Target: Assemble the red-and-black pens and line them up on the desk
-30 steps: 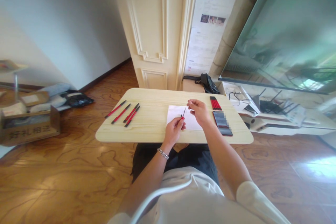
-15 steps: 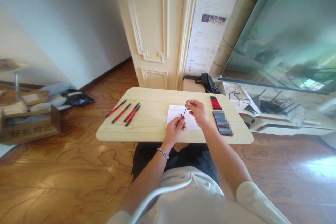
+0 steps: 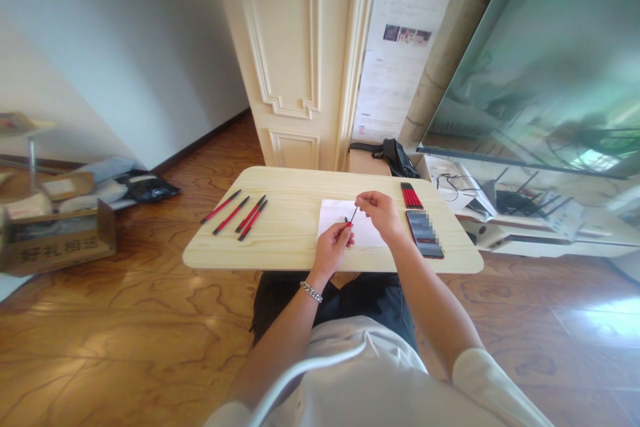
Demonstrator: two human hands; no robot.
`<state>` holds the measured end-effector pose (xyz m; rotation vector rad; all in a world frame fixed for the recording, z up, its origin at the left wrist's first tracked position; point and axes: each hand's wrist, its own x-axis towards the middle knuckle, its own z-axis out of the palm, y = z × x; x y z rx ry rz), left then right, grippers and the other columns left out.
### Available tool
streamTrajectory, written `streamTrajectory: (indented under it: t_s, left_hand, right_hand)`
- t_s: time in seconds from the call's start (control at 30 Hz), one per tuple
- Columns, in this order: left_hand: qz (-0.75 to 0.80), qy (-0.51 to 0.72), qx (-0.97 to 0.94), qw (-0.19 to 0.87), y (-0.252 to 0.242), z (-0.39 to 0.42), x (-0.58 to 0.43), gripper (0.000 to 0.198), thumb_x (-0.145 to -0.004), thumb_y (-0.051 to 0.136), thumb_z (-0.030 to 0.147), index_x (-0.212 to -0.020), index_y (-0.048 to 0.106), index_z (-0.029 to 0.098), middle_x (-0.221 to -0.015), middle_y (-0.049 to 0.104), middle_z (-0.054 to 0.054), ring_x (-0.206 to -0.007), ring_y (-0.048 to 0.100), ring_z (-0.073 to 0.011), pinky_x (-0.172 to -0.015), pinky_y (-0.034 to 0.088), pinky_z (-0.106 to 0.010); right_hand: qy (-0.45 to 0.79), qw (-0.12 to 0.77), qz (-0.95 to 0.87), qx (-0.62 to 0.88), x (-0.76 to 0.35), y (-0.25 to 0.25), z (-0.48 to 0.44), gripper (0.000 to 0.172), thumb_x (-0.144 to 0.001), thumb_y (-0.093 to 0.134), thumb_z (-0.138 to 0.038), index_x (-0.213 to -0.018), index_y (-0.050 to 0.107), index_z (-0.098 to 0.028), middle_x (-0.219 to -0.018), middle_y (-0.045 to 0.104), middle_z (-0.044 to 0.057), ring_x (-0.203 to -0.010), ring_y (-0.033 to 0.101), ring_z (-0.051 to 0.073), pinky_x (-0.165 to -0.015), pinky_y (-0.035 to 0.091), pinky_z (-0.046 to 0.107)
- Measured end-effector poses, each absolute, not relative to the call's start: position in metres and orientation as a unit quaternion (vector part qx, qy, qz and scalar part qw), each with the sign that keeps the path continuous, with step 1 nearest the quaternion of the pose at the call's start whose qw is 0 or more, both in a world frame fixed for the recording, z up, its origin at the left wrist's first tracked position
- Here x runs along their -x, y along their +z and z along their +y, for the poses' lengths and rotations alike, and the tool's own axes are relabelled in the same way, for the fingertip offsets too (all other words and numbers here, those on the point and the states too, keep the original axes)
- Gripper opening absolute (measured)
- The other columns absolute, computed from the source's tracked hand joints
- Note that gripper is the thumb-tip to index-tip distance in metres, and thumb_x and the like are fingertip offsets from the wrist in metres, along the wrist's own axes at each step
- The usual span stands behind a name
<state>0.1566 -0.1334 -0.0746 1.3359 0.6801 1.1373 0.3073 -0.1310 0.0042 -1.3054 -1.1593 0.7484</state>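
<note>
Right hand edged aside, hold unclear, thin rod's end hidden in left hand

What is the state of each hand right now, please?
Left hand: closed, holding a thin black-and-red stick.
Right hand: pinched at its tip, contact unclear.

A paper sheet lies on the table; four pencils lie left of it. A pencil bundle and phone lie right of it.

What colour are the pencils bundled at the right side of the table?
The pencils are red with black ends; the head view shows this best.
</note>
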Motion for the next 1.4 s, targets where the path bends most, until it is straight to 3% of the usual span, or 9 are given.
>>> streamTrajectory:
  t_s: [0.73,1.13,1.4]
  left_hand:
    - [0.288,0.483,-0.585,0.583,-0.0737,-0.1338,-0.1557,0.037,-0.086,0.060,0.046,-0.105,0.066,0.015,-0.077,0.066,-0.005,-0.066,0.062,-0.0129,-0.063,0.051,-0.025]
    - [0.290,0.488,-0.578,0.586,-0.0712,-0.1353,-0.1561,0.039,-0.085,0.061,0.048,-0.104,0.066,0.014,-0.077,0.067,-0.005,-0.065,0.062,-0.0129,-0.063,0.051,-0.026]
    - [0.293,0.487,-0.584,0.579,-0.0721,-0.1339,-0.1559,0.041,-0.085,0.059,0.050,-0.105,0.066,0.015,-0.078,0.067,-0.005,-0.066,0.063,-0.0132,-0.063,0.052,-0.026]
  right_hand:
    - [0.346,0.596,-0.480,0.543,-0.3085,0.0036,-0.1335,0.035,-0.067,0.074,-0.044,-0.086,0.064,-0.017,-0.079,0.072,0.006,-0.065,0.060,0.015,-0.052,0.038,0.024]
    - [0.336,0.587,-0.489,0.551,-0.3074,0.0050,-0.1340,0.035,-0.069,0.071,-0.045,-0.090,0.063,-0.017,-0.085,0.074,0.010,-0.075,0.065,0.019,-0.059,0.045,0.028]
    - [0.351,0.547,-0.507,0.566,-0.3034,0.0030,-0.1390,0.031,-0.066,0.074,-0.040,-0.083,0.068,-0.015,-0.077,0.072,0.007,-0.068,0.062,0.016,-0.060,0.045,0.027]
